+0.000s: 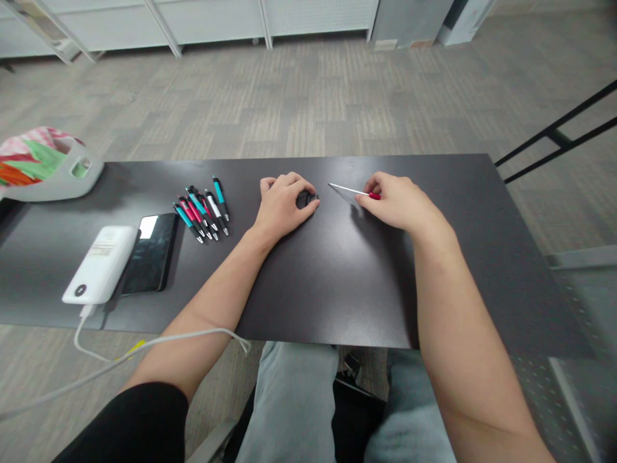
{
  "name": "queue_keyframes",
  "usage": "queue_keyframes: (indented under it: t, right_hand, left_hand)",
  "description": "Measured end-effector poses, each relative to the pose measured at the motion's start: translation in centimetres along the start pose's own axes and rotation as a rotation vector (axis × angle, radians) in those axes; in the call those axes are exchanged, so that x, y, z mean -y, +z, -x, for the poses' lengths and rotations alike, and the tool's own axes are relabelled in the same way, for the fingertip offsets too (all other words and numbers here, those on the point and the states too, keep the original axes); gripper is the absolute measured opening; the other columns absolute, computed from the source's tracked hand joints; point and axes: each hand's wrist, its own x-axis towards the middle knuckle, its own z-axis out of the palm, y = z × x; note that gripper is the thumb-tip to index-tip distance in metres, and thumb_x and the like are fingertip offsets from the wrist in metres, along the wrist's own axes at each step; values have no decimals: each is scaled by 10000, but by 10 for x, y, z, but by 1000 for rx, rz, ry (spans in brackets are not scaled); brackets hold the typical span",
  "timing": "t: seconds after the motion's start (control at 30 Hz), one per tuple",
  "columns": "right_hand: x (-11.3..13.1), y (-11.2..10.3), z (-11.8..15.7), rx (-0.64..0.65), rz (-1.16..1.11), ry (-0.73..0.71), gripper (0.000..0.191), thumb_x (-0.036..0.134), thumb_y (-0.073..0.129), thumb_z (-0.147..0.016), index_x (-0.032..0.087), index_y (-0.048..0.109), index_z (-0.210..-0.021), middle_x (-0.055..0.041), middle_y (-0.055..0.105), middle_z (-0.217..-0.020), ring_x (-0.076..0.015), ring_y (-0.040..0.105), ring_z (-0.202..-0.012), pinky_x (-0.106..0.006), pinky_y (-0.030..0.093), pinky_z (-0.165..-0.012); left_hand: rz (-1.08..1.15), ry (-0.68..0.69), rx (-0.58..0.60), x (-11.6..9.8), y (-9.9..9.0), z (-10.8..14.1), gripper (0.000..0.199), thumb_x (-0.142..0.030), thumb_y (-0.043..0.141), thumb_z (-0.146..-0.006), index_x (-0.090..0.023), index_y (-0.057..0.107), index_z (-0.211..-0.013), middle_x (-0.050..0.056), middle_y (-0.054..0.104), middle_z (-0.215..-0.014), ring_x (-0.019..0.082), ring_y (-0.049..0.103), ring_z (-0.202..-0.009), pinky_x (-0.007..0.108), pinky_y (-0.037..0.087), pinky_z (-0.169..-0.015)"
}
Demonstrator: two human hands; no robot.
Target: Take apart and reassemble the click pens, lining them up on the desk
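Observation:
My left hand (pixel 285 204) rests on the desk, its fingers curled round a small black object (pixel 305 198). Most of that object is hidden by the fingers, so its kind cannot be made out. To the right, my right hand (pixel 393 198) pinches a slim screwdriver (pixel 349 189) with a thin metal shaft and a red handle. The shaft points left, towards my left hand, and its tip stays apart from the black object. Left of my left hand lies a loose bunch of several pens (pixel 197 212) in blue, red and white with black grips.
A black phone (pixel 152 254) and a white power bank (pixel 101 263) lie on the dark desk (pixel 328 276) at left. A white cable (pixel 159 341) crosses over my left forearm. At the far left stands a white basket (pixel 72 177) with colourful contents.

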Motion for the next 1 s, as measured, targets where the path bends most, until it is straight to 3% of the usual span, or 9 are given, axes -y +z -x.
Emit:
queue_keyframes:
  t: [0.27,0.5,0.8,1.0]
  right_hand:
    - [4,-4,2,5,27,4,248,337,731,-1112,304,939,-1242,-145,970,-1257,-409,874,-1143,-443,602,-896]
    - [2,-4,1,44,-36,-28,255,494,820,-1126,296,940,-1233,-141,977,-1237,-396,886,-1141,-431,629,-924]
    - [1,-2,0,14,4,-41,283,339,686,-1145,291,950,-1236,-144,980,-1272,-384,879,-1159,-432,618,-916]
    - [8,-6,3,44,-8,-32,273,451,717,-1199,323,951,-1142,-114,971,-1151,-364,865,-1054,-422,567,-853]
  left_hand:
    - [20,47,18,1,2,0,125,-365,792,-1196,-347,907,-1241,42,957,-1529,399,784,-1485,677,391,-1326]
    - [24,48,15,3,-1,0,170,-425,821,-1166,-345,918,-1279,68,955,-1479,413,784,-1448,680,396,-1319]
    - [47,62,86,18,-13,-1,297,-464,906,-1091,-368,930,-1372,83,917,-1518,443,737,-1510,686,407,-1334]
    - [45,33,76,19,-9,-3,327,-577,973,-1088,-382,919,-1345,87,893,-1505,433,736,-1477,669,421,-1343]
